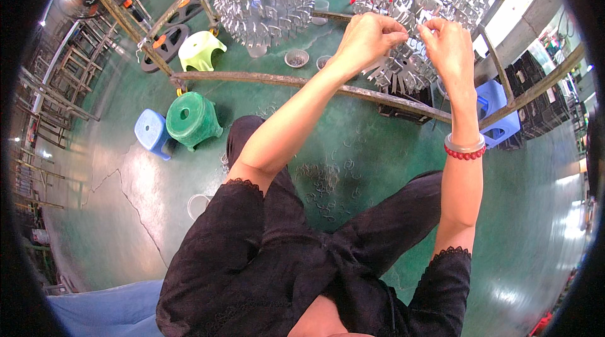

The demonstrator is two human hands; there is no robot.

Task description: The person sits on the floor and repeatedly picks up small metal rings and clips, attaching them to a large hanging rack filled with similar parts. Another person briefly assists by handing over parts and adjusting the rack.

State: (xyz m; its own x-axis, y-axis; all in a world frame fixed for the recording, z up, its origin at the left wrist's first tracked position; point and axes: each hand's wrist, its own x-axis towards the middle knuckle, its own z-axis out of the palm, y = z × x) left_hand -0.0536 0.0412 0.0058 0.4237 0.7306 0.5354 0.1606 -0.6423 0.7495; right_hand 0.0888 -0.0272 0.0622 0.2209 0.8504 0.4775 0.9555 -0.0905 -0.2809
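My left hand (pixel 370 36) is raised with thumb and fingertips pinched together. Facing it, my right hand (pixel 449 47) is pinched too, with a small gap between the two hands. Whatever the fingertips hold is too small to make out. Both hands are in front of a large hanging cluster of shiny metal pieces (pixel 400 72), densely hung in tiers. To its left hangs a second cluster of similar metal pieces (pixel 265 0). A grey bangle and a red bead bracelet (pixel 465 154) circle my right wrist.
A worn metal frame bar (pixel 271 78) crosses below the clusters. Small bowls (pixel 296 58) stand on the floor beyond it. Green (pixel 189 119), light blue (pixel 151 132) and yellow (pixel 200 50) stools stand left, a blue stool (pixel 498 113) right. Loose metal rings (pixel 324 179) lie between my legs.
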